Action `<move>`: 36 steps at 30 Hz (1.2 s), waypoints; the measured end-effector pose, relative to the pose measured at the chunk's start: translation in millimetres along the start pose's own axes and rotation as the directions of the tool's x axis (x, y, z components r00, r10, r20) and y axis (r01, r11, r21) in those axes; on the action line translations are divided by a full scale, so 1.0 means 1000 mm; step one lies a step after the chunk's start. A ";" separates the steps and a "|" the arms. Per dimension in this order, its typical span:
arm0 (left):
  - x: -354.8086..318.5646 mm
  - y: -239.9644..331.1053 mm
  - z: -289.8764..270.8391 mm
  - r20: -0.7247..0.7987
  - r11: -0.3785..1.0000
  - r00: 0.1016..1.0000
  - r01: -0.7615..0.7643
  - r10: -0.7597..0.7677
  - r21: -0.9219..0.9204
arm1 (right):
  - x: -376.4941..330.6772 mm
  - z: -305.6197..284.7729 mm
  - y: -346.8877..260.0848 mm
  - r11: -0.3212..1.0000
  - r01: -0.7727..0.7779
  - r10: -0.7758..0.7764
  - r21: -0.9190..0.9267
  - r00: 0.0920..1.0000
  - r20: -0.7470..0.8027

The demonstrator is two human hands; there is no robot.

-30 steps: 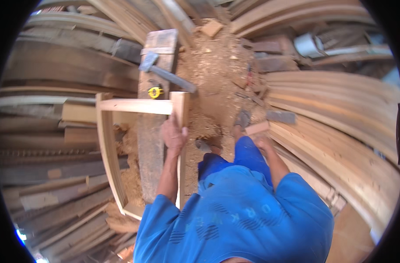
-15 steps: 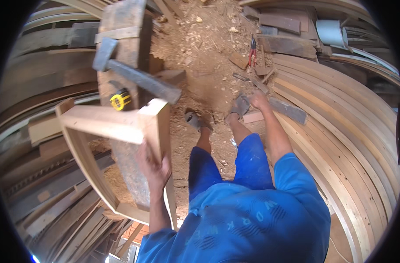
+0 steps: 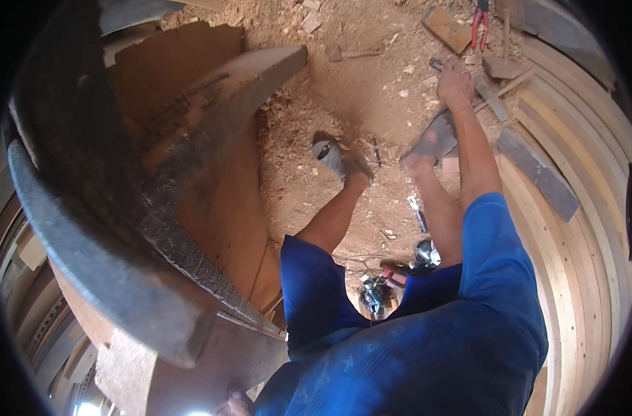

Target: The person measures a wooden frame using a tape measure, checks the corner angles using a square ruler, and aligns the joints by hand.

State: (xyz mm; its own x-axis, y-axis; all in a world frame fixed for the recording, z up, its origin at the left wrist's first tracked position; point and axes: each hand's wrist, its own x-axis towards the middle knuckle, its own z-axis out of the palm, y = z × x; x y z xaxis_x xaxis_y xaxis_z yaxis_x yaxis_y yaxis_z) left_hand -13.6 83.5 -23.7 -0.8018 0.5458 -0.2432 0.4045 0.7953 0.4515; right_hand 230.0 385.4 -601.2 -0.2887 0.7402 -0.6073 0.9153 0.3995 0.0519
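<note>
My right hand [image 3: 456,87] reaches down to the sawdust-covered ground beside my right foot. Its fingers curl over a small dark piece [image 3: 436,64], of which only an end shows. At the lower edge, a blurred bit of my left hand [image 3: 237,403] appears beside a pale wooden frame [image 3: 125,369]; its fingers cannot be made out. Large and close on the left, the thick grey handle of a hammer [image 3: 115,267] lies across the bench [image 3: 73,132]. The hammer's head does not show.
Red-handled pliers [image 3: 479,29] and a brown wood block [image 3: 447,30] lie beyond my right hand. A grey board [image 3: 538,172] and stacked long planks [image 3: 572,270] line the right side. Power tools [image 3: 377,295] show between my legs. A rough timber [image 3: 264,73] juts out on the left.
My view has come lower and closer to the bench, so the hammer handle looms large. My right hand has moved forward to the dark piece. My left hand has dropped to the lower edge.
</note>
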 end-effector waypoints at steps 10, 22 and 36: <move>0.006 0.012 -0.013 0.088 0.994 0.991 -0.091 0.097 -0.067 | -0.096 -0.070 -0.061 0.929 0.369 -0.364 -0.027 0.925 0.109; 0.007 -0.007 -0.016 -0.104 0.883 0.970 -0.242 0.218 -0.402 | -0.288 -0.278 -0.013 0.683 -0.069 0.206 0.727 0.973 -0.100; 0.005 -0.039 -0.062 0.068 0.782 0.889 -0.360 0.453 -0.509 | -0.452 -0.478 -0.184 -0.361 -0.157 -0.570 0.919 0.817 -0.084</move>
State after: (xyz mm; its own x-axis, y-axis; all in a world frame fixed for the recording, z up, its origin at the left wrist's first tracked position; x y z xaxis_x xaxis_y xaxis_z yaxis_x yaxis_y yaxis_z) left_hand -60.8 39.1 10.6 -0.5000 0.8632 -0.0697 0.3809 0.2915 0.8775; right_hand 58.1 235.8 42.7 -0.7816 0.4226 -0.4589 -0.0268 -0.7576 -0.6521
